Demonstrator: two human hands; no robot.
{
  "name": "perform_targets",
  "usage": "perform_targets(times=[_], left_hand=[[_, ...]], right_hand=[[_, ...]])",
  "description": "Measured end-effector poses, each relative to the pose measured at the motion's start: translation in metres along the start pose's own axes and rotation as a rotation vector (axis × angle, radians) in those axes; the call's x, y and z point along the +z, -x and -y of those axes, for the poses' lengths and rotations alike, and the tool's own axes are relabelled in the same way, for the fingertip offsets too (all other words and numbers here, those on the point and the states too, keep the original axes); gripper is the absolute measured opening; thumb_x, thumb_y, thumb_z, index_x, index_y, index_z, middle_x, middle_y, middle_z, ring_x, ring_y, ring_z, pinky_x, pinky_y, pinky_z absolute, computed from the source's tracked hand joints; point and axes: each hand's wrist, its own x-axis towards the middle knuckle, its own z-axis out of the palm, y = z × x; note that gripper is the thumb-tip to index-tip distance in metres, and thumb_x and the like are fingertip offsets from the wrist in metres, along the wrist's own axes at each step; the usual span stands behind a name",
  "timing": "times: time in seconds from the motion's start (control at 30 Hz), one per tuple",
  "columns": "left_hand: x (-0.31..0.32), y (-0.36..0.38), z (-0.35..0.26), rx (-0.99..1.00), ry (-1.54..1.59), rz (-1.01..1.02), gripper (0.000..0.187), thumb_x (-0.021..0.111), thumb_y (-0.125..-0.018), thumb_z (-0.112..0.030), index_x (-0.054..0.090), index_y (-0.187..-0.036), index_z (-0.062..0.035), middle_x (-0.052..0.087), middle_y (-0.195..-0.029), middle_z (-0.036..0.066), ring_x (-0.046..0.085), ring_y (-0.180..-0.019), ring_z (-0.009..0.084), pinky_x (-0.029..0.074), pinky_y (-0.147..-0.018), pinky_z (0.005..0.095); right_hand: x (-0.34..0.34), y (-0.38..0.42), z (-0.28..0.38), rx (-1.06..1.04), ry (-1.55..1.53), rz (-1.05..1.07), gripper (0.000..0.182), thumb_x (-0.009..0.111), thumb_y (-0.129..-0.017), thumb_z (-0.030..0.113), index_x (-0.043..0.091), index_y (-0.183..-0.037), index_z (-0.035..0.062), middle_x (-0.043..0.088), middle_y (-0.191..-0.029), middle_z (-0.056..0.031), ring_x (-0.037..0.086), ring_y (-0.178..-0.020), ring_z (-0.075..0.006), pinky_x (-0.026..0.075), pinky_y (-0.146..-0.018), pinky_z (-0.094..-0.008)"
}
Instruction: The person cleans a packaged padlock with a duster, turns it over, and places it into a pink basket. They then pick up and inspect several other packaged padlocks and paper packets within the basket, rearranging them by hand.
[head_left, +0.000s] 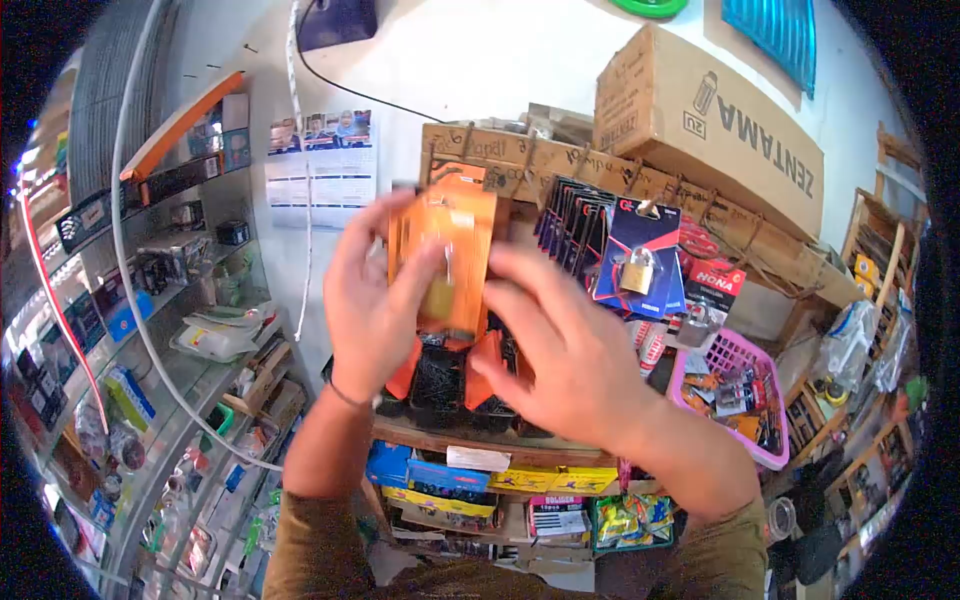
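Note:
My left hand (370,290) is closed round a small stack of orange blister-packed padlocks (465,225), with its thumb across the front one. A brass-coloured padlock body and its shackle show through the clear front, blurred by motion. My right hand (570,350) is just right of the packs, its thumb and fingers spread, with the fingertips right at the packs' edge. Behind the stack hangs a wooden rack (460,143) with hooks. Blue and red carded padlocks (637,255) hang from it to the right of the packs.
A Zentama cardboard box (720,125) sits above the rack. To the right, a pink basket (778,410) holds small packaged goods. Glass shelves (200,255) with stock line the left side. Blue and yellow boxes (440,478) fill a low shelf, and a white cord (303,200) hangs down.

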Motion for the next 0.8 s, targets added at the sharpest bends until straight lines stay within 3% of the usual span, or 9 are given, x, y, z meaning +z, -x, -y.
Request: perform_targets(times=[0.1, 0.23, 0.3, 0.33, 0.5, 0.57, 0.63, 0.7, 0.8], left_hand=[[0.002, -0.032, -0.008, 0.068, 0.028, -0.083, 0.035, 0.058, -0.077, -0.002, 0.045, -0.110, 0.0052, 0.051, -0.102, 0.011, 0.055, -0.085, 0.0152, 0.047, -0.070, 0.0232], [-0.004, -0.054, 0.001, 0.164, -0.371, -0.066, 0.033, 0.064, -0.073, -0.015, 0.055, -0.101, 0.0009, 0.060, -0.087, 0.012, 0.056, -0.080, 0.0114, 0.045, -0.066, 0.0237], [-0.005, -0.049, 0.002, 0.022, -0.331, 0.028, 0.034, 0.059, -0.078, -0.010, 0.050, -0.109, 0.0023, 0.054, -0.094, 0.008, 0.055, -0.080, 0.0106, 0.047, -0.065, 0.0207], [-0.006, -0.045, 0.004, 0.065, -0.444, -0.027, 0.033, 0.064, -0.074, -0.014, 0.055, -0.102, 0.0011, 0.061, -0.089, 0.013, 0.058, -0.079, 0.0150, 0.046, -0.069, 0.0252], [-0.009, -0.033, 0.032, -0.059, -0.386, 0.005, 0.033, 0.063, -0.073, -0.012, 0.054, -0.101, 0.0030, 0.061, -0.090, 0.013, 0.058, -0.080, 0.0156, 0.046, -0.070, 0.0263], [-0.008, -0.033, 0.055, -0.029, -0.335, -0.022, 0.032, 0.059, -0.077, -0.007, 0.052, -0.106, 0.0036, 0.056, -0.099, 0.010, 0.055, -0.084, 0.0110, 0.047, -0.070, 0.0238], [-0.005, -0.040, 0.078, 0.013, -0.341, -0.076, 0.033, 0.061, -0.075, -0.008, 0.054, -0.106, 0.0010, 0.056, -0.096, 0.010, 0.057, -0.084, 0.0149, 0.046, -0.071, 0.0265], [-0.002, -0.048, 0.089, 0.188, -0.725, -0.085, 0.034, 0.062, -0.074, -0.012, 0.055, -0.106, -0.0029, 0.055, -0.089, 0.011, 0.056, -0.081, 0.0205, 0.045, -0.070, 0.0277], [0.007, -0.057, 0.116, 0.238, -0.642, -0.133, 0.028, 0.063, -0.073, -0.016, 0.060, -0.100, -0.0053, 0.052, -0.082, 0.012, 0.052, -0.079, 0.0247, 0.044, -0.069, 0.0306]], right_hand=[[-0.006, -0.034, -0.005, 0.070, 0.052, -0.050, 0.060, 0.071, -0.058, 0.013, 0.043, -0.110, 0.0059, 0.039, -0.117, -0.0126, 0.050, -0.097, -0.0299, 0.046, -0.076, -0.0358], [-0.005, -0.051, -0.009, 0.156, 0.083, -0.029, 0.064, 0.071, -0.059, 0.017, 0.040, -0.115, 0.0096, 0.034, -0.120, -0.0104, 0.051, -0.097, -0.0288, 0.047, -0.075, -0.0363], [-0.001, -0.051, -0.013, 0.157, 0.086, 0.058, 0.065, 0.070, -0.061, 0.021, 0.039, -0.117, 0.0115, 0.032, -0.122, -0.0090, 0.051, -0.097, -0.0276, 0.048, -0.074, -0.0367], [0.003, -0.049, -0.012, 0.153, 0.072, 0.051, 0.065, 0.070, -0.061, 0.024, 0.039, -0.117, 0.0103, 0.033, -0.121, -0.0092, 0.050, -0.098, -0.0272, 0.048, -0.073, -0.0368], [0.026, -0.041, -0.018, 0.137, 0.107, 0.120, 0.061, 0.069, -0.060, 0.021, 0.043, -0.112, 0.0017, 0.035, -0.117, -0.0172, 0.048, -0.100, -0.0290, 0.051, -0.068, -0.0370], [0.038, -0.043, -0.023, 0.204, 0.195, 0.161, 0.062, 0.068, -0.062, 0.022, 0.041, -0.114, 0.0036, 0.034, -0.120, -0.0152, 0.049, -0.101, -0.0298, 0.050, -0.070, -0.0355], [0.057, -0.049, -0.033, 0.243, 0.243, 0.163, 0.061, 0.067, -0.062, 0.021, 0.041, -0.114, 0.0021, 0.033, -0.120, -0.0170, 0.048, -0.101, -0.0307, 0.050, -0.070, -0.0356], [0.070, -0.056, -0.041, 0.284, 0.293, 0.166, 0.061, 0.067, -0.062, 0.021, 0.041, -0.113, 0.0006, 0.032, -0.121, -0.0187, 0.048, -0.102, -0.0317, 0.050, -0.069, -0.0357], [0.085, -0.063, -0.055, 0.363, 0.255, 0.190, 0.049, 0.060, -0.063, 0.009, 0.043, -0.106, -0.0074, 0.033, -0.118, -0.0223, 0.050, -0.094, -0.0317, 0.052, -0.064, -0.0371]])
